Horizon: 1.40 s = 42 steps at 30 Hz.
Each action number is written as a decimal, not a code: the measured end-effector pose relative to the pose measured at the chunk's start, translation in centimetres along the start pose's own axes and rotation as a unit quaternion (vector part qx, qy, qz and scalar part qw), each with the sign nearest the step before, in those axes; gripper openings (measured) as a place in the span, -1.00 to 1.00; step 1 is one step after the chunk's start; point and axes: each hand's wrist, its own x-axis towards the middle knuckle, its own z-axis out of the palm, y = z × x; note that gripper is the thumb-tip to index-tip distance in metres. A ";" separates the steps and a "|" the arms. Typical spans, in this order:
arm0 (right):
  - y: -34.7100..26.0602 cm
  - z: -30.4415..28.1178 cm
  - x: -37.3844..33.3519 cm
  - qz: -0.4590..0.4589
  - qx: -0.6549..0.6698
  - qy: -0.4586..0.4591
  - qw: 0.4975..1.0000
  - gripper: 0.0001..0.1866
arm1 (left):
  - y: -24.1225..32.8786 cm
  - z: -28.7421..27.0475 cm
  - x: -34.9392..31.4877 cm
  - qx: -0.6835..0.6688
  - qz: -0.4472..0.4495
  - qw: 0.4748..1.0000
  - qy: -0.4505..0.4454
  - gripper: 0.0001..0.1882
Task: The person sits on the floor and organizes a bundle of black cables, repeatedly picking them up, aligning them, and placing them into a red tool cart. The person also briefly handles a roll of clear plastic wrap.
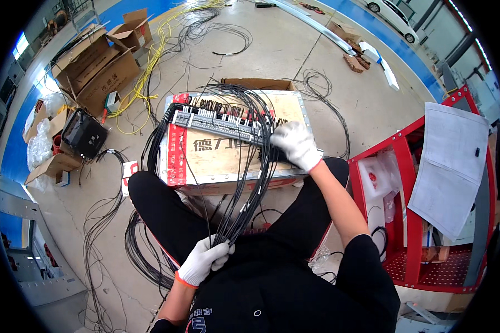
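Observation:
My left hand, in a white glove, is closed round a bundle of thin black wires near my lap. From there the wires run up and arch over a grey terminal block strip with many black wires joined along its far side. The strip lies slantwise on a wooden box with red tape at its left end. My right hand, also gloved in white, is at the strip's right end beside the wires. Its fingers are bent, and whether they grip anything is hidden.
Open cardboard boxes and a black case stand at the left. Yellow cable and loose black wires trail over the floor. A red metal frame with a paper sheet stands at the right.

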 end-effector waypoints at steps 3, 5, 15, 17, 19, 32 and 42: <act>0.7 -0.8 -0.3 0.170 0.010 0.056 0.984 -0.92 | -0.4 -0.5 -0.3 -0.014 0.002 1.000 0.003 -0.87; -3.1 -2.7 -0.3 0.124 0.160 0.115 0.973 -0.89 | -0.4 -0.6 -0.2 -0.027 0.012 1.000 0.009 -0.86; -8.2 -3.6 0.5 -0.112 0.146 -0.010 0.983 -0.81 | -0.4 -0.8 -0.3 -0.051 0.021 0.998 -0.008 -0.84; -4.5 -1.8 0.2 -0.072 0.069 -0.003 0.995 -0.81 | -0.2 -0.7 -0.5 -0.044 0.018 0.999 -0.010 -0.84; -1.0 0.4 -0.5 0.013 0.052 0.063 0.997 -0.81 | 0.1 -0.2 -0.5 -0.035 0.016 0.999 -0.006 -0.85; -11.3 -4.5 1.8 -0.117 0.387 -0.190 0.894 -0.83 | -1.0 -0.1 0.2 0.059 0.030 0.998 0.004 -0.83; -11.0 -4.7 3.5 -0.251 0.253 -0.238 0.904 -0.77 | -0.6 0.2 0.4 0.067 0.015 0.998 0.014 -0.77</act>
